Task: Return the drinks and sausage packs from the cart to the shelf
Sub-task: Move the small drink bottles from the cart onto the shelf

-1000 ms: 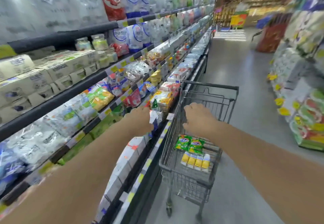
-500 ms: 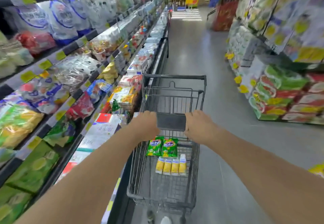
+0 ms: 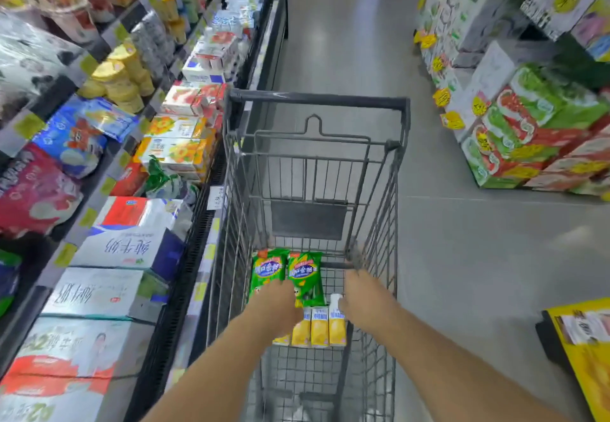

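- Cart (image 3: 397, 170) was dark wire mesh w/ a plastic rim, standing beside the shelf (image 3: 211, 223).
- In the cart: two glossy green sausage packs (image 3: 287, 271), flat, side by side; a row of small yellow drinks (image 3: 319, 326), boxy, next to them.
- Left hand (image 3: 275, 311) was on a pack, right hand (image 3: 364, 302) at the drinks; grip of both: cannot tell.

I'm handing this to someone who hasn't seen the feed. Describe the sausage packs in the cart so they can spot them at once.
Find the grey wire cart in the aisle, beside the shelves on its left. In its basket, just ahead of the left hand, lie two sausage packs side by side. They are bright green with blue and red labels, unlike the row of small yellow-and-white drink cartons lying nearer the person.
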The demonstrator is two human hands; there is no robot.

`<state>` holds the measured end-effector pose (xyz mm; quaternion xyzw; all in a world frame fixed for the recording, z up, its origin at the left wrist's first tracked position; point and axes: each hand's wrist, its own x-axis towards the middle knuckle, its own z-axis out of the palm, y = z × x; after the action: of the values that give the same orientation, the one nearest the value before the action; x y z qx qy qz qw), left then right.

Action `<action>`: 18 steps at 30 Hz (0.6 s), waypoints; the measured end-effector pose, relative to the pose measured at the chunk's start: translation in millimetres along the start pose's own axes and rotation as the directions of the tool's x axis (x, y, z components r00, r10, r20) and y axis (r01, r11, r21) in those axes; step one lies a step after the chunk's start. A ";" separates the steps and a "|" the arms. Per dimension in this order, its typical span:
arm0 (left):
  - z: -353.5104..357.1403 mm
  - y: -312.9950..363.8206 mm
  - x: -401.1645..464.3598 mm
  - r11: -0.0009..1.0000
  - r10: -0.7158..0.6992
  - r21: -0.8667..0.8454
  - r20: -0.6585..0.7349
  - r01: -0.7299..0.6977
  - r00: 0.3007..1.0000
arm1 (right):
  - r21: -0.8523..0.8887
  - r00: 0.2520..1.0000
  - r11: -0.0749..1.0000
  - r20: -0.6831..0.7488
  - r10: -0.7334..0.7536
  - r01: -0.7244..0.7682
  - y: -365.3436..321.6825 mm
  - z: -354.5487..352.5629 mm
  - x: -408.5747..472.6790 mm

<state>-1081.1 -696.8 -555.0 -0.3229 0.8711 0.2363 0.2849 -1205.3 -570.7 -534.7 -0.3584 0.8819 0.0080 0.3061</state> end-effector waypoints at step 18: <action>193.3 -57.2 189.2 0.904 -0.326 -0.243 0.141 0.352 0.935 | 0.149 0.934 0.930 0.177 0.309 -0.336 50.6 216.9 171.6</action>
<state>-1093.9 -701.5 -831.2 -0.4926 0.7474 0.3125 0.3180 -1217.0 -590.1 -814.9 -0.1781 0.9003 0.0069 0.3970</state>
